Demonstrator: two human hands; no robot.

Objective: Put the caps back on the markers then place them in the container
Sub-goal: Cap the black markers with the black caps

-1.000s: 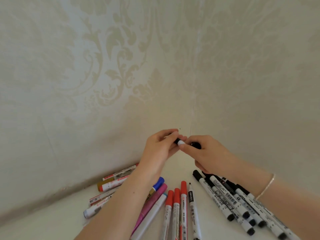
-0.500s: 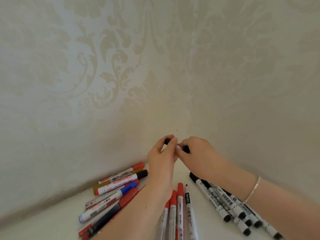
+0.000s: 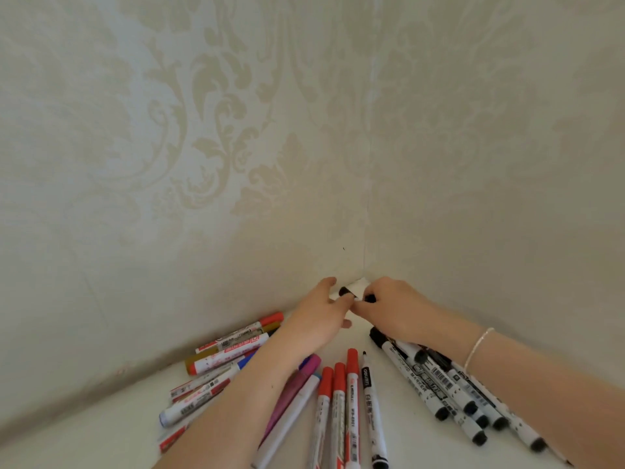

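Both hands meet near the wall corner on a short black-and-white marker (image 3: pixel 350 294). My left hand (image 3: pixel 323 316) pinches its white barrel, with the black end sticking out above my fingers. My right hand (image 3: pixel 394 308) grips the other black end, the cap (image 3: pixel 370 298). Whether the cap is fully seated is hidden by my fingers. No container is in view.
Loose markers lie on the white surface (image 3: pixel 101 434): a red, blue and gold group (image 3: pixel 233 353) at left, three red-capped ones (image 3: pixel 338 401) in the middle, a pink one (image 3: pixel 294 387), and several black-and-white ones (image 3: pixel 446 387) under my right forearm. Patterned walls close the corner.
Both hands have moved lower and further toward the wall corner with the marker held between them. The view has shifted a little; the marker's black end now shows above my left fingers.
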